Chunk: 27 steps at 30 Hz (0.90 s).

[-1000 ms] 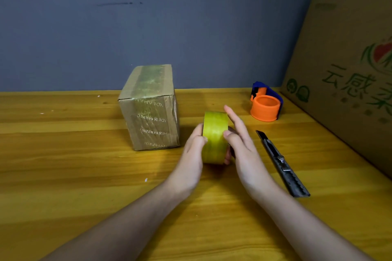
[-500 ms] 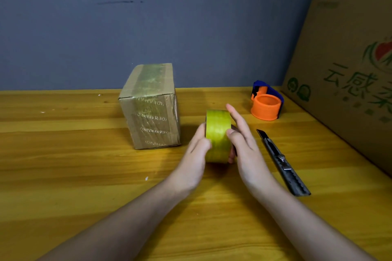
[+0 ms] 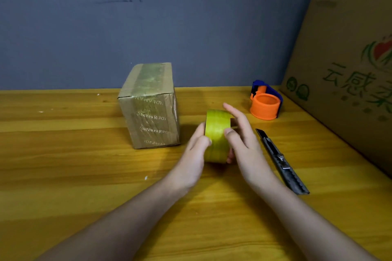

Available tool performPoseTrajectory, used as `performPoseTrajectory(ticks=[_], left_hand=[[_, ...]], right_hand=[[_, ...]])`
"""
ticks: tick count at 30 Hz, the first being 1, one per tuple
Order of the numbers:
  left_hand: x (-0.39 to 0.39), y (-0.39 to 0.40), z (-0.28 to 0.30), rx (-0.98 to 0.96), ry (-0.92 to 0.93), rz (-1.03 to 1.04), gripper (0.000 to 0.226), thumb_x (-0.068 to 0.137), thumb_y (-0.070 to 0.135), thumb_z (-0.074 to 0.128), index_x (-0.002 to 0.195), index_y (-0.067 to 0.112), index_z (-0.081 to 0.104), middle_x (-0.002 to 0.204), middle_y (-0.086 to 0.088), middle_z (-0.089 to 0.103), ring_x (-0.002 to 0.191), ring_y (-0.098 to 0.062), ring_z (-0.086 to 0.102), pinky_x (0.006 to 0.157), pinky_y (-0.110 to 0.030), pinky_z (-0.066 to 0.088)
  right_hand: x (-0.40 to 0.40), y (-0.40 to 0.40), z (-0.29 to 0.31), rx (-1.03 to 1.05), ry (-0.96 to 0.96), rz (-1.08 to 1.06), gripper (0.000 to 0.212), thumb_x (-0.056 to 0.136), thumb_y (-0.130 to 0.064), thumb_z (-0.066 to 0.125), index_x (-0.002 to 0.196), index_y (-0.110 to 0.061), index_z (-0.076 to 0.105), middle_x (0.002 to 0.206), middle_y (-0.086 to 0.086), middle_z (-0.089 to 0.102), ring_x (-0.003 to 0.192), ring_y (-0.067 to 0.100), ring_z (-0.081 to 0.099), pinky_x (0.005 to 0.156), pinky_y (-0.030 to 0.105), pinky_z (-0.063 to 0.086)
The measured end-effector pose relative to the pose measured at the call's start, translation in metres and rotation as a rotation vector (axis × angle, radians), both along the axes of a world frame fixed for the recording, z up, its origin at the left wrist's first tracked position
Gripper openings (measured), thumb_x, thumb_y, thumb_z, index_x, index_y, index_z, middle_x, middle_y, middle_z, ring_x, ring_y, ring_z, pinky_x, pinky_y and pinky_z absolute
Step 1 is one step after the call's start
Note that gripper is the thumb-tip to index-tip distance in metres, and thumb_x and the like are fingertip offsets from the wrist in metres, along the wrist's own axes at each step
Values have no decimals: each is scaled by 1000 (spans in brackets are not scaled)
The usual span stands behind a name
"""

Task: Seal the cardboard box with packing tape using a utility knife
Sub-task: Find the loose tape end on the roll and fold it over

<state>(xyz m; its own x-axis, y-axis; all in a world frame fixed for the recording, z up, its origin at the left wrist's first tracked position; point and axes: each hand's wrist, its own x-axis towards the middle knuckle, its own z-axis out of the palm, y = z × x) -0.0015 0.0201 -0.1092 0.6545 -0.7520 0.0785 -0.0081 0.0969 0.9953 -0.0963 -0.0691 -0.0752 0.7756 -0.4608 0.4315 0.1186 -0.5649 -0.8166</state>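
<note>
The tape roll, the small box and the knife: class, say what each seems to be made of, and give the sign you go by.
Tape roll: glossy yellowish plastic film, judging by its sheen. Small box: brown corrugated cardboard, matte, with shiny printed tape along its top and front. Knife: dark body with a ridged slider track, probably plastic or painted metal; the look leaves it open.

An orange dispenser (image 3: 265, 105) with a blue part stands on the wooden table (image 3: 63, 176) near the grey wall (image 3: 169, 17); just right of it, a big printed carton (image 3: 350, 74) leans in
</note>
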Motion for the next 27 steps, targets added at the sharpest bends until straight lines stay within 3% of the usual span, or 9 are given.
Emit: performPoseTrajectory(ticks=[4,6,8,10,12,15,18,22,27], left_hand=[[-16,4,32,-100,22,-99,48,67,13,40,110,18,59,86,-6,72,75,-23,69,68,-34,58],[-20,0,42,-15,27,-61,47,80,7,39,125,3,52,99,-14,69,92,-23,68,73,-32,55],[3,4,27,57,31,-144,44,95,20,39,137,7,46,117,-13,62,120,-25,53,91,-30,49],[28,3,3,157,-72,-113,40,89,45,43,124,35,60,125,8,62,133,-19,45,104,-28,42],[25,10,11,203,-276,-1,40,91,38,33,114,27,64,117,13,64,121,-11,53,101,-18,41],[-19,28,54,142,-658,23,64,79,39,18,105,1,62,104,-16,66,93,-22,55,88,-34,45],[-23,32,70,191,-864,82,80,69,47,8,107,6,65,116,-13,66,99,-19,52,88,-37,37],[-21,32,74,252,-870,54,77,70,49,9,105,15,69,112,-10,71,106,-26,62,90,-37,46],[-19,32,78,337,-705,18,59,76,39,21,99,12,68,105,-17,72,68,-27,71,61,-27,53]], right_hand=[[-8,-21,13,-462,78,-155,54,81,-50,45,134,-38,48,133,-9,36,122,11,41,102,38,40],[-13,-24,19,-520,98,-65,55,80,-49,47,134,-36,47,142,-12,36,130,7,38,108,36,36],[-16,-18,22,-527,159,-21,62,77,-50,47,138,-38,40,143,-17,39,131,4,38,107,36,38],[-16,-12,22,-535,201,-52,72,74,-53,47,142,-41,30,143,-18,39,130,3,39,105,30,39],[-17,-7,23,-535,228,-65,77,71,-56,44,144,-45,21,143,-18,39,130,4,39,100,27,37],[-17,-2,24,-530,205,-88,70,68,-57,40,137,-47,31,141,-20,42,129,5,42,96,26,38],[-15,4,22,-519,198,-128,53,68,-57,34,115,-37,47,136,-20,44,120,8,49,81,25,37],[-15,4,23,-593,199,-135,43,72,-56,29,100,-29,48,137,-22,39,99,14,59,70,28,38],[-13,3,23,-575,189,-98,40,76,-54,28,97,-28,48,108,-13,51,90,20,59,72,40,48]])
